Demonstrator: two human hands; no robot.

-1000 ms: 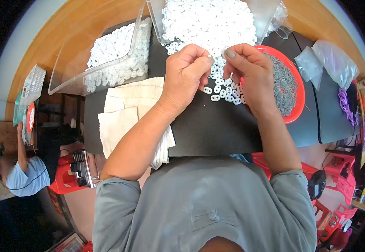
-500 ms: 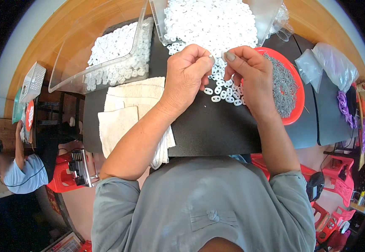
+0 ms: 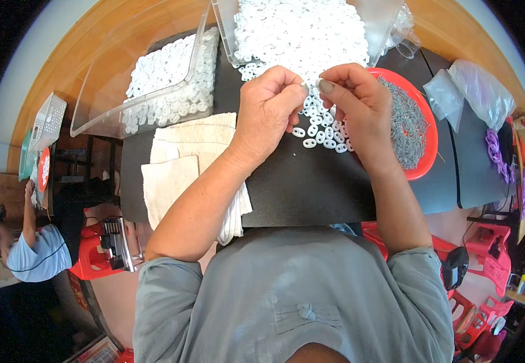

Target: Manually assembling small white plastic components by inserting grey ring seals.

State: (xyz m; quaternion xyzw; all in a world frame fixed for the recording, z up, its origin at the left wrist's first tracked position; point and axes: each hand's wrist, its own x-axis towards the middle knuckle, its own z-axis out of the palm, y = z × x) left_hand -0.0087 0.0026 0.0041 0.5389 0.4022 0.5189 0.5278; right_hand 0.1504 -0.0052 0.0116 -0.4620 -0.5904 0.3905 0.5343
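Near the centre of the frame the person's left hand (image 3: 267, 101) and right hand (image 3: 360, 100) face each other, a narrow gap between their fingertips. The left thumb and forefinger close in a pinch on a small pale bit (image 3: 303, 84), too tiny to identify. The right thumb and forefinger draw almost together on a small white piece (image 3: 318, 82), its shape hard to make out; the remaining fingers curl inward.

Beneath the fingers lie loose white oval plastic pieces with 2 holes each (image 3: 309, 143), spreading down from a clear plastic bin (image 3: 383, 24) at the top of the frame, heaped with more. Another clear rectangular plastic bin (image 3: 102, 122) at upper left holds a further pile.

Right of centre, a round red plastic bowl (image 3: 433, 136) of small grey metal parts (image 3: 408, 130) stands close by the right wrist, leaving little room on that side. At centre left, a folded cream cloth (image 3: 171, 187) reaches under the left forearm and over the near table edge. Between cloth and bowl, a broad stretch of black tabletop (image 3: 307, 190) runs from the loose pieces to that edge, just above the grey shirt (image 3: 274, 272)
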